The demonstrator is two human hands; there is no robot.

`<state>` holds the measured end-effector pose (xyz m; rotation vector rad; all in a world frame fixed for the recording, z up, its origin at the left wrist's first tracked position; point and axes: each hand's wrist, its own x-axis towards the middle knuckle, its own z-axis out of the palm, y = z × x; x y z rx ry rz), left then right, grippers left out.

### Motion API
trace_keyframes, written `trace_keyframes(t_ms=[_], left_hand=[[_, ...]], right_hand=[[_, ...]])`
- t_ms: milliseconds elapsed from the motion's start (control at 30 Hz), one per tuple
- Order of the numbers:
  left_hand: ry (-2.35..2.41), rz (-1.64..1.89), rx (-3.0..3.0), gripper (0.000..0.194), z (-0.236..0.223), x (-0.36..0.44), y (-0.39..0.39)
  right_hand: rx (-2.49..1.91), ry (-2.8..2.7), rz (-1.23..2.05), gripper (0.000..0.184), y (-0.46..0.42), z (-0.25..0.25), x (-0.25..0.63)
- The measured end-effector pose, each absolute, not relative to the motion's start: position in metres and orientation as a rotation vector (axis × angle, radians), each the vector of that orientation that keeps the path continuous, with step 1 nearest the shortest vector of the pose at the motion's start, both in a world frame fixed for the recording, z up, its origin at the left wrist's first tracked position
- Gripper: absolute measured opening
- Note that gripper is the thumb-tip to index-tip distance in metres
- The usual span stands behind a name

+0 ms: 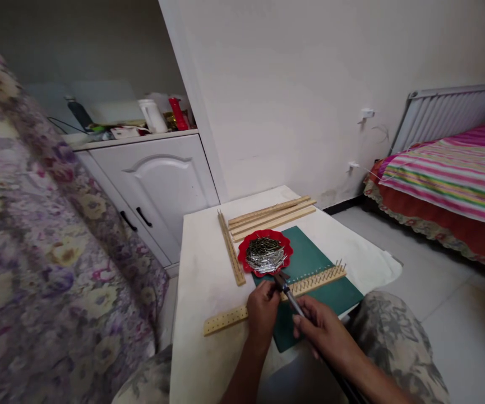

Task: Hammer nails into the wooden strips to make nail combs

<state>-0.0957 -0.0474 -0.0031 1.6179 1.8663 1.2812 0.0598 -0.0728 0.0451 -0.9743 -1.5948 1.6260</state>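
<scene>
My right hand (320, 327) is wrapped round the handle of a hammer (295, 303). The hammer's dark head is over the wooden strip (224, 321), close to the fingertips of my left hand (263, 307). That hand rests on the strip with its fingers pinched together; whatever they hold is hidden. Rows of small holes mark the strip's left part, and several nails (322, 275) stand up along its right part. Beneath it lies a green mat (303, 247). A red scalloped plate (243, 255) heaped with loose nails (267, 255) sits just beyond my hands.
Several wooden strips (273, 219) lie at the table's far side, and another strip (231, 247) stands left of the plate. The white table (195, 269) is flanked by a floral curtain (57, 252) and cabinet (162, 185). A bed (452, 174) is at right.
</scene>
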Motion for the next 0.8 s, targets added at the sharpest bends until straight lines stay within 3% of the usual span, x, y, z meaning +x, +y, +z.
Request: trace_keyframes(t_ms=[467, 800], left_hand=[[1.820, 1.264, 1.637, 0.015, -0.001, -0.097, -0.048], [1.835, 1.243, 1.728, 0.015, 0.011, -0.113, -0.047]], right_hand=[[-1.001, -1.586, 1.630, 0.018, -0.085, 0.049, 0.071], [-0.965, -1.506, 1.754, 0.034, -0.108, 0.008, 0.092]])
